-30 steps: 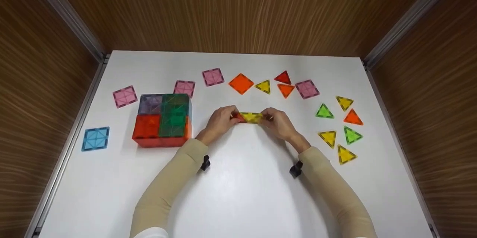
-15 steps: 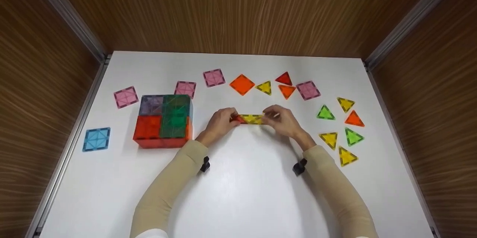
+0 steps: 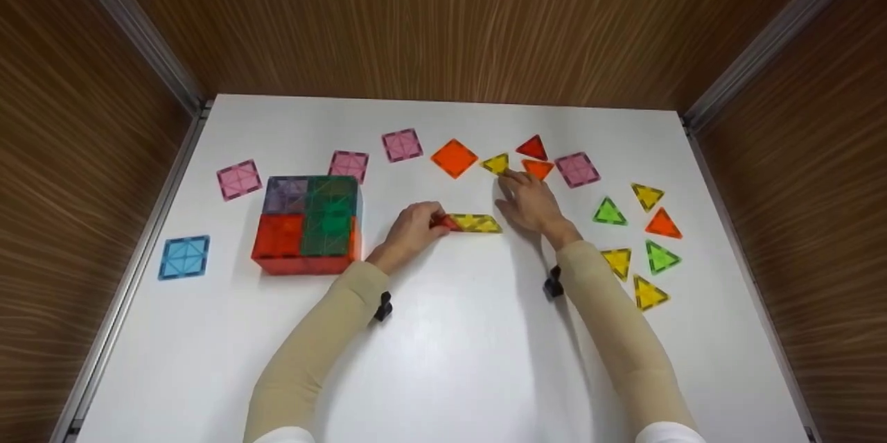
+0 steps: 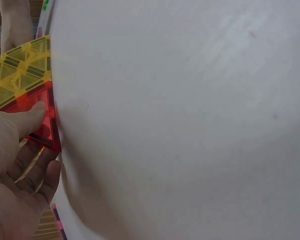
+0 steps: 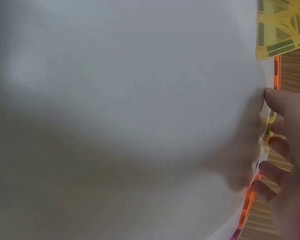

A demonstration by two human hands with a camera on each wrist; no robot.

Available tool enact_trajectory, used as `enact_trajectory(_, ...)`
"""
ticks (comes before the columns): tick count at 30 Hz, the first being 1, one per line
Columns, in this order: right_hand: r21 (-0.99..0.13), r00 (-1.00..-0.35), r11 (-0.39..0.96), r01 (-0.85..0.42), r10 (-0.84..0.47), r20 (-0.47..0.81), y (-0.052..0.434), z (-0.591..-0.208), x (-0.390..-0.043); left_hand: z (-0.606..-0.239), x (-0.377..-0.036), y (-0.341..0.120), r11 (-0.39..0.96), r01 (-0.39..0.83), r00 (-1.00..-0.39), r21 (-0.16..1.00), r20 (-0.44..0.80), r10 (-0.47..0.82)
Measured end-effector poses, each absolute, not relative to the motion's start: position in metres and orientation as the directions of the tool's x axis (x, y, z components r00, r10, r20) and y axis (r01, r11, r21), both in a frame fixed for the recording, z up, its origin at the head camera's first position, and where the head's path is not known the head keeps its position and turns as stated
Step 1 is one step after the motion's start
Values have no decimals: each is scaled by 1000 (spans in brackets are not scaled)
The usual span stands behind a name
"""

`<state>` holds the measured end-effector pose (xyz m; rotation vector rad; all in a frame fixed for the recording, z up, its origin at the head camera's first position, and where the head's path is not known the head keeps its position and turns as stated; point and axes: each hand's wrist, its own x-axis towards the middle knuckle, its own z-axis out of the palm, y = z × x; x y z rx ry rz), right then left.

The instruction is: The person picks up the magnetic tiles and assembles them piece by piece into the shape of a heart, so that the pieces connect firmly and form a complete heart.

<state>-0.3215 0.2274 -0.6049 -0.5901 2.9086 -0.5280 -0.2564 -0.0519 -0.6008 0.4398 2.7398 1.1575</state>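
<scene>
A short strip of joined triangle tiles [image 3: 472, 223], red at the left end and yellow beyond, lies mid-table. My left hand [image 3: 433, 220] pinches its red end; in the left wrist view the thumb presses the red triangle [image 4: 39, 122] beside the yellow ones [image 4: 21, 70]. My right hand [image 3: 513, 183] is off the strip, stretched toward the back with its fingers out. Its fingertips are at the near edge of a loose yellow triangle [image 3: 495, 164], also visible in the right wrist view [image 5: 282, 25]. Contact is unclear.
A box of square tiles [image 3: 305, 224] stands left of my left hand. Pink squares [image 3: 348, 164], an orange square [image 3: 454, 157], red [image 3: 532, 148] and orange [image 3: 538, 168] triangles lie at the back. Several triangles [image 3: 637, 242] sit right, a blue square [image 3: 183, 257] far left. Wooden walls surround the table.
My right hand has let go of the strip's right end and moved back toward the loose yellow triangle. My left hand still holds the red end; the strip now lies flatter.
</scene>
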Motion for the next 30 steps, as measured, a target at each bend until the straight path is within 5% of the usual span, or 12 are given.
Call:
enact_trajectory(16, -365, -907, 836, -410, -417, 64, 275, -603, -260, -602, -256, -54, 666, 229, -946, 710, 0, 325)
enact_trajectory(30, -320, -924, 880, -351, -381, -35, 278, -602, -291, -604, -255, -54, 662, 206, -945, 720, -28, 325)
